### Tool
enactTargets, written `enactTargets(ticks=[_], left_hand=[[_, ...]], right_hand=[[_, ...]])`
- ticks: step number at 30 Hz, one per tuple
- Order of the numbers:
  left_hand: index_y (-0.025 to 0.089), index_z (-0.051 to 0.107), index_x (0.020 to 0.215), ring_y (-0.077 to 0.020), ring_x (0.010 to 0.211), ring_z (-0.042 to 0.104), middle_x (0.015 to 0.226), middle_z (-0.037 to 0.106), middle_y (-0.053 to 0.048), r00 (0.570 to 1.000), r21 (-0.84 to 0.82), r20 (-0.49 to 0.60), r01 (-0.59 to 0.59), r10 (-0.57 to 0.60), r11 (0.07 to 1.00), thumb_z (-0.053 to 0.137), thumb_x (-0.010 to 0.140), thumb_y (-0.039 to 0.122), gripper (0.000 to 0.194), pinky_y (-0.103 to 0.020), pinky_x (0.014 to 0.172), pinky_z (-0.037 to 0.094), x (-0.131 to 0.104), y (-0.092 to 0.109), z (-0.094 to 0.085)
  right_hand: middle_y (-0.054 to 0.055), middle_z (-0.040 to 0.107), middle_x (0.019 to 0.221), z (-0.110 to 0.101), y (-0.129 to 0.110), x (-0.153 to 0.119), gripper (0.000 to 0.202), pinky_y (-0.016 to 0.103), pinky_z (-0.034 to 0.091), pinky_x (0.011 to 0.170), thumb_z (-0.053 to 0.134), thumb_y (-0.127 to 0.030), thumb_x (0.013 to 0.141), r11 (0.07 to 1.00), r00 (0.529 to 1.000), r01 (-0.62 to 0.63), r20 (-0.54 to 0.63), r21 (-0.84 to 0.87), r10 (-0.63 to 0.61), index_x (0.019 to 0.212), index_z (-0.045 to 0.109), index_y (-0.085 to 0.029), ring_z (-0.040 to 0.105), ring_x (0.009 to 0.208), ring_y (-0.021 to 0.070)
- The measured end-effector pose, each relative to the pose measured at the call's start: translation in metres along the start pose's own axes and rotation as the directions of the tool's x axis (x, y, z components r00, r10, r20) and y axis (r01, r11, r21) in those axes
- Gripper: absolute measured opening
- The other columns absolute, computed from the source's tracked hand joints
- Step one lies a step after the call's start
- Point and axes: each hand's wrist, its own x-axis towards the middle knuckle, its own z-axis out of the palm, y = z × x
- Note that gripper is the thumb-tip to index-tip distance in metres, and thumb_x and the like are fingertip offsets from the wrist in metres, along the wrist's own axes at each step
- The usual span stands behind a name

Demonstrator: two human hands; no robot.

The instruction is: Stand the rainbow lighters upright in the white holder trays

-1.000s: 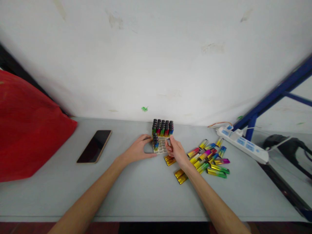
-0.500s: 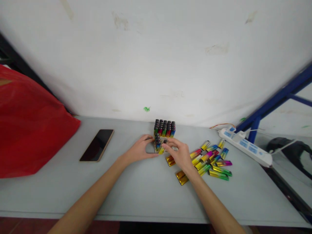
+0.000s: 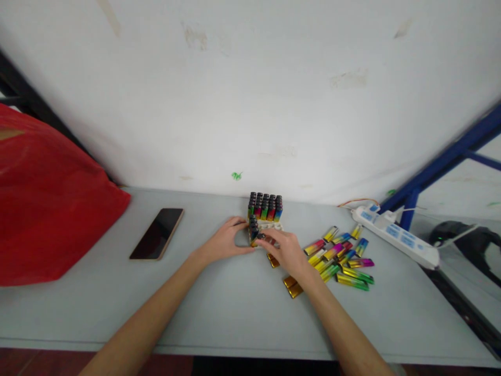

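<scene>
Several lighters with black tops and shiny coloured bodies stand upright in tight rows at the back [image 3: 264,206]. In front of them is a white tray [image 3: 274,226] with slots, its left column filled by upright lighters [image 3: 253,225]. My left hand [image 3: 229,241] curves round the tray's left side, fingertips at its edge and thumb at its front corner. Between the thumb and fingers of my right hand [image 3: 284,250] is a lighter [image 3: 261,236], its black top showing at the column's near end. Its lower part is hidden.
Loose lighters [image 3: 332,251] lie in a pile right of my right hand, some under the wrist. A phone [image 3: 157,234] lies at left, beside a red bag [image 3: 58,198]. A power strip [image 3: 395,236] runs along the right, and a wall rises behind the table.
My right hand has moved slightly down and left, bringing the lighter to the near end of the left column. More of the tray's slots show. My left hand stays put.
</scene>
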Motion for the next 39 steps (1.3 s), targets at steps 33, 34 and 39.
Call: enactTargets(ticks=[33,34,39], left_hand=[[0.025,0.087,0.137,-0.0426,0.139,0.08,0.145,0.083,-0.015,1.0,0.039,0.003,-0.008,0.007,0.999,0.099,0.086,0.05,0.058,-0.056,0.129,0.066,-0.001,-0.003,-0.01],[0.025,0.086,0.138,-0.0427,0.141,0.079,0.147,0.083,-0.015,1.0,0.04,0.002,-0.008,0.008,0.999,0.098,0.087,0.05,0.058,-0.056,0.131,0.066,-0.001,-0.003,-0.01],[0.025,0.086,0.141,-0.0428,0.141,0.079,0.148,0.081,-0.015,1.0,0.038,-0.007,0.005,-0.004,0.999,0.099,0.086,0.048,0.061,-0.056,0.132,0.065,-0.002,-0.007,-0.008]], right_hand=[[0.009,0.088,0.114,-0.089,0.02,-0.017,0.022,0.04,0.066,0.096,0.091,-0.026,0.103,0.955,0.937,-0.139,0.276,-0.263,0.213,0.123,0.098,-0.027,0.083,0.098,0.0279],[0.009,0.088,0.114,-0.089,0.02,-0.018,0.023,0.04,0.066,0.096,0.091,-0.026,0.103,0.953,0.935,-0.142,0.28,-0.268,0.218,0.125,0.098,-0.027,0.083,0.097,0.0278],[0.009,0.086,0.113,-0.088,0.023,-0.018,0.022,0.039,0.064,0.094,0.083,-0.028,0.11,0.955,0.931,-0.119,0.303,-0.271,0.202,0.126,0.097,-0.027,0.08,0.096,0.0269]])
